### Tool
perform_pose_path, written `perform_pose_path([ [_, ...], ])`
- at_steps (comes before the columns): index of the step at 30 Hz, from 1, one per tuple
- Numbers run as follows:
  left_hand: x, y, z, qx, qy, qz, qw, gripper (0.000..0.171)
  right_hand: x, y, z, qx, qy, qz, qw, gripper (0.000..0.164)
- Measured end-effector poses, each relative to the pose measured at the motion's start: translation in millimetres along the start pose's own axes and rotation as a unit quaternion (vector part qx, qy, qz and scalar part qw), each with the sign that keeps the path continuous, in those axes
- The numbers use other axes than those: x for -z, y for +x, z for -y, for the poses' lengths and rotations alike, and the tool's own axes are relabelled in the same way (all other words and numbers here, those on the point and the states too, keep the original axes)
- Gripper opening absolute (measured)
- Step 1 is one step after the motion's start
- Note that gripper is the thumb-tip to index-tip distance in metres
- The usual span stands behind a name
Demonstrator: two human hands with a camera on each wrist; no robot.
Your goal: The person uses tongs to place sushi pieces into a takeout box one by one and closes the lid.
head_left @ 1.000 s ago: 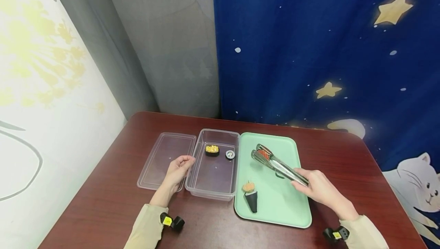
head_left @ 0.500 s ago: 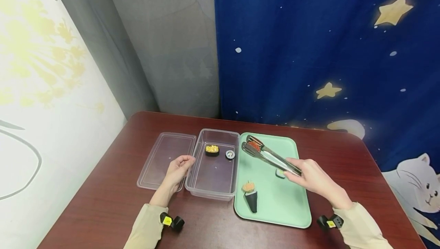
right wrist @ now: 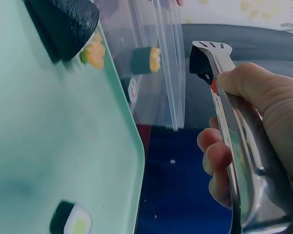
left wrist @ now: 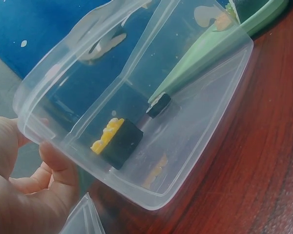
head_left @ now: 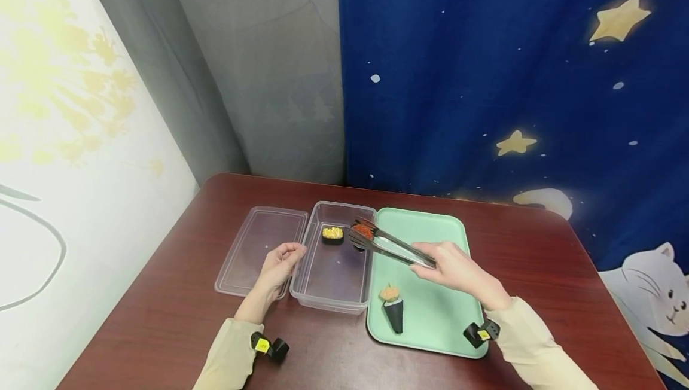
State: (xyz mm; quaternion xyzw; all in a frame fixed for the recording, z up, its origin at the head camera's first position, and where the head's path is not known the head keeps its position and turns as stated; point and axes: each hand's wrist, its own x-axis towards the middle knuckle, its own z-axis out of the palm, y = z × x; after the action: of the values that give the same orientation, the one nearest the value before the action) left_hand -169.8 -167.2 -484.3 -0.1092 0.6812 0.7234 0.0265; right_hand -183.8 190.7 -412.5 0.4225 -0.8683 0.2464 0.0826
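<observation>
Two sushi pieces already lie in the clear container (head_left: 334, 270) on the bench (head_left: 161, 318): a corn-topped piece (head_left: 332, 234) beyond the left hand (head_left: 280, 267), and a small roll (left wrist: 159, 105) beside it, hidden behind the tongs in the head view. A green tray (head_left: 430, 318) under the right hand (head_left: 452, 270) holds two pieces not yet moved: a cone-shaped hand roll (head_left: 392, 306) nearer the person and a small roll (right wrist: 71, 222). Metal tongs (head_left: 387, 246), grasped by the right hand, pinch a red-topped piece (head_left: 363, 230) over the container's far right corner. The left hand's curled fingers grasp the container's left rim. A lid (head_left: 261, 249) lies just left of that hand. Judged progress: roughly halfway.
</observation>
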Motion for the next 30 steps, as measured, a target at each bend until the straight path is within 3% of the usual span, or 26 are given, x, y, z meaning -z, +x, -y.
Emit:
perform_pose_path([
  [5,-0.5,-0.4,0.0,-0.003,-0.001,-0.001,1.0,0.015,-9.6,16.3,3.7,0.025,0.019,0.024,0.999,0.015],
  [19,-1.3,0.2,-2.0,-0.001,0.001,0.0,1.0,0.016,-23.6,58.1,12.3,0.051,-0.013,0.122,0.991,0.013],
  [26,-0.9,-0.1,-1.9,-0.002,-0.003,0.003,1.0,0.014,-24.1,76.6,16.5,0.099,-0.028,0.134,0.986,0.015],
  [30,-0.7,-1.2,-2.9,0.003,0.001,0.004,1.0,0.016,-23.4,84.4,19.2,0.103,-0.036,0.153,0.982,0.021],
])
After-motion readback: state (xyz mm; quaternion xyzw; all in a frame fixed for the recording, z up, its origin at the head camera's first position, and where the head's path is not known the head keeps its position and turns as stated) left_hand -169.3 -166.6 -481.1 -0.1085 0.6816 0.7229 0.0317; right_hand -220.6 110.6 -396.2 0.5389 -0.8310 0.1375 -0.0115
